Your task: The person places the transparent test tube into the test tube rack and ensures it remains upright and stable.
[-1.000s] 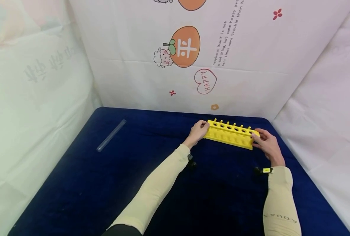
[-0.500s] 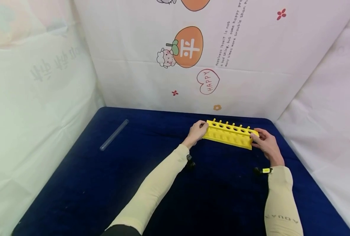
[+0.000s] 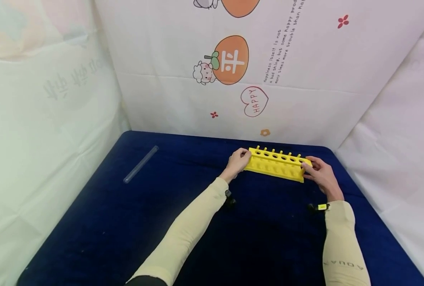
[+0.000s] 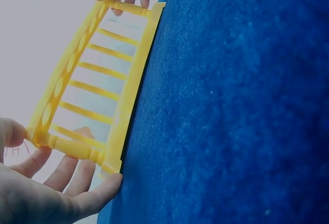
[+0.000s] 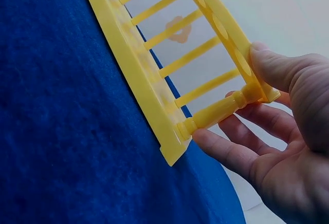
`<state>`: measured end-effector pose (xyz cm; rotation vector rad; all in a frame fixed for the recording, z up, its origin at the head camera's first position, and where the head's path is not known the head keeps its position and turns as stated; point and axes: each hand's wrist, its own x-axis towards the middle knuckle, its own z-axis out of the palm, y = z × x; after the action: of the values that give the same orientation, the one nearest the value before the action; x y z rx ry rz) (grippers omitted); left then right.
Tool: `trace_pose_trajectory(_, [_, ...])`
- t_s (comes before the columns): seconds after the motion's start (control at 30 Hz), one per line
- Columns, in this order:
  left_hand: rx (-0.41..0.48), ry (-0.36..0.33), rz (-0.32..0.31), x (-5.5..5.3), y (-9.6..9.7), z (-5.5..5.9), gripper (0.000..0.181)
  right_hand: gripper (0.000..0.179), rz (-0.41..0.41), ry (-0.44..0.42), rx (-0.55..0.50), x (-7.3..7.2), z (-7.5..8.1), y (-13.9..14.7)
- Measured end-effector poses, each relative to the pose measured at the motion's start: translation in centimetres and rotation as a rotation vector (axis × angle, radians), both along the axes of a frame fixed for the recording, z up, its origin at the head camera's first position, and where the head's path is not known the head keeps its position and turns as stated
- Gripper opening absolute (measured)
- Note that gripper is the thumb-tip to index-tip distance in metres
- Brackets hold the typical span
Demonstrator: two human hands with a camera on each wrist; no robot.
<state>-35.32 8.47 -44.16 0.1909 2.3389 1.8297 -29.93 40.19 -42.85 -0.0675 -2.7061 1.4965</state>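
Note:
A yellow plastic test tube rack stands upright near the back right of the table, with a row of round holes along its top bar and thin pegs behind. My left hand grips its left end; in the left wrist view that hand's fingers curl round the end post. The right hand holds the other end, with its thumb on the top bar and fingers about the post, as the right wrist view shows. The holes I can see have no tubes in them. A clear test tube lies on the cloth at the left, apart from both hands.
Dark blue cloth covers the table. White printed sheeting rises right behind it, and plain white sheeting hangs along the right side. Another sheet hangs at the left.
Both hands and the rack have shifted slightly left across the cloth. The view has turned a little, so the background and the clear tube appear farther right.

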Motion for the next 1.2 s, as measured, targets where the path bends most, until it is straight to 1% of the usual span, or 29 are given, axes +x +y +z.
trace_pose_trajectory(0.27, [0.012, 0.032, 0.018, 0.0, -0.6, -0.1, 0.030, 0.078, 0.001, 0.020, -0.005, -0.7, -0.1, -0.6])
trace_pose_trajectory(0.43, [0.017, 0.026, 0.017, 0.0, -1.2, -0.1, 0.030, 0.075, 0.022, 0.030, -0.016, -0.8, -0.2, -1.0])
trace_pose_trajectory(0.63, [0.030, 0.031, 0.011, 0.0, -1.9, -0.2, 0.032, 0.075, 0.022, 0.026, -0.005, -0.8, -0.2, -1.6])
trace_pose_trajectory(0.97, [0.008, 0.041, 0.028, 0.0, -2.7, -0.3, 0.033, 0.076, 0.039, 0.021, -0.024, -1.0, -0.2, -2.3])
trace_pose_trajectory(1.2, [0.023, 0.036, 0.045, 0.1, -3.0, -0.3, 0.032, 0.076, 0.046, 0.022, -0.028, -1.3, -0.2, -2.7])
